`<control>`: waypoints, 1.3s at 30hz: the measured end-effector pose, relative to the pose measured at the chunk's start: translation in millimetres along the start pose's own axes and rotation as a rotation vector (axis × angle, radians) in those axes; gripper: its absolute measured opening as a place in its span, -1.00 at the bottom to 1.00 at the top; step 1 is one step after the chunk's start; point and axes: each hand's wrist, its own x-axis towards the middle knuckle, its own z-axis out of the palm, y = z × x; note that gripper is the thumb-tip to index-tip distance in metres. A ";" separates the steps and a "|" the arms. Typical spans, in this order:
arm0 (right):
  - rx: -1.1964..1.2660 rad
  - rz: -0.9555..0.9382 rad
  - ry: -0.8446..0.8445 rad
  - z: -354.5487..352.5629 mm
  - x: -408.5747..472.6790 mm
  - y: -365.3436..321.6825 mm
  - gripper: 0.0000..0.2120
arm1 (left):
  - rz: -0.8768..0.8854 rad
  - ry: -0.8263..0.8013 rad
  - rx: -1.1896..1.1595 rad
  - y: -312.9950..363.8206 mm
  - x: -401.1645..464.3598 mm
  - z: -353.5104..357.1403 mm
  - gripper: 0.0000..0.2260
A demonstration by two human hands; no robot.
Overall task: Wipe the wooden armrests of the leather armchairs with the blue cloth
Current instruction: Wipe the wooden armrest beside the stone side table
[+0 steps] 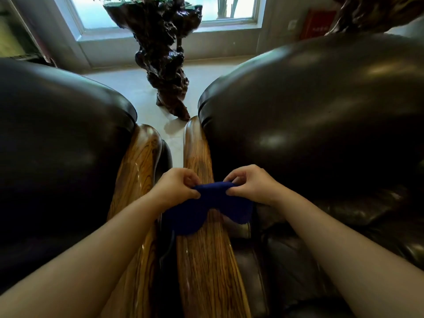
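Observation:
Two dark leather armchairs stand side by side, the left armchair (57, 138) and the right armchair (321, 115). Their glossy striped wooden armrests run away from me in the middle: the left chair's armrest (137, 171) and the right chair's armrest (206, 260). The blue cloth (206, 207) hangs bunched over the right chair's armrest. My left hand (176, 187) pinches its left upper edge and my right hand (250, 182) pinches its right upper edge, stretching the cloth between them.
A narrow gap separates the two armrests. Beyond them a dark gnarled wooden root stand (165, 58) rises from the pale floor (137, 88) before a window (146, 10). A red object (317, 24) leans on the wall at back right.

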 end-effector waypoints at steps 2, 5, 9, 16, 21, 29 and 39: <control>0.003 -0.011 -0.017 -20.5 -20.7 -22.3 -0.78 | 0.004 -0.021 -0.026 26.8 -18.1 -12.0 -0.80; -0.002 -0.038 0.004 -54.1 -65.9 -63.5 -0.74 | 0.043 -0.049 -0.039 75.7 -52.2 -32.9 -0.82; -0.021 -0.058 0.090 -93.9 -140.3 -120.9 -0.72 | 0.136 -0.059 -0.020 148.8 -105.2 -58.9 -0.83; -0.070 -0.051 0.244 -137.6 -280.2 -198.9 -0.74 | 0.328 -0.159 0.002 257.5 -192.5 -77.3 -0.81; -0.058 -0.021 0.374 -146.8 -376.9 -212.0 -0.77 | 0.422 -0.226 0.052 318.2 -243.7 -54.6 -0.83; -0.006 0.007 0.528 -196.7 -505.0 -161.5 -0.78 | 0.556 -0.288 0.161 425.5 -273.8 36.7 -0.83; -0.066 0.081 0.561 -315.3 -637.4 -52.9 -0.79 | 0.468 -0.386 -0.032 545.9 -283.5 205.5 -0.81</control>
